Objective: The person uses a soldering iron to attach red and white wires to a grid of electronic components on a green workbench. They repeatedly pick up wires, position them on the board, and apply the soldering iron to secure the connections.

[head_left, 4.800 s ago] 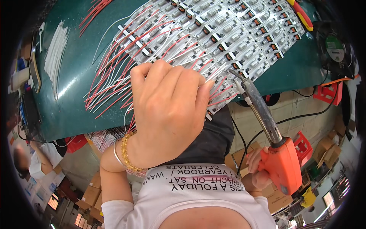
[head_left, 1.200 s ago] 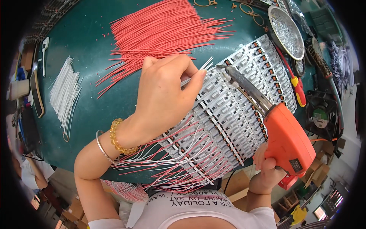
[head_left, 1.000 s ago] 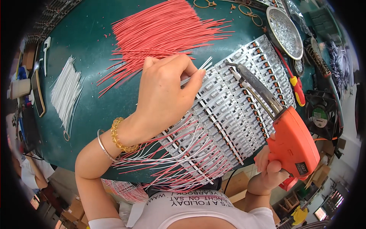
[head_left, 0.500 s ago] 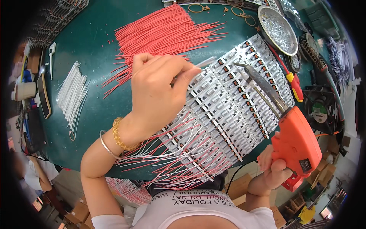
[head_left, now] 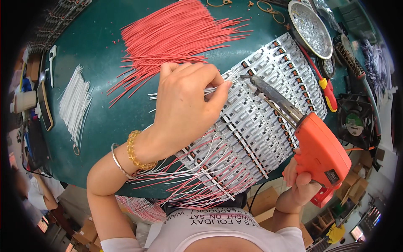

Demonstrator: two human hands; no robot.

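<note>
My left hand is closed in a pinch on a few thin white wires. Their front ends reach the upper left edge of a panel of small circuit boards, and their tails stick out behind the hand. My right hand is wrapped round the handle of a red soldering gun. The gun's dark, bent tip is close to the front ends of the wires, over the panel; whether they touch I cannot tell. Soldered red and white wires trail from the panel's near left part.
A large pile of red wires lies beyond my left hand, and a white wire bundle at the left. On the right are a metal bowl of small parts, a red-yellow screwdriver and a fan. A phone stands far left.
My left hand has moved to the right with the white wires, toward the panel's edge. The soldering gun has shifted left, bringing its tip nearer the wire ends.
</note>
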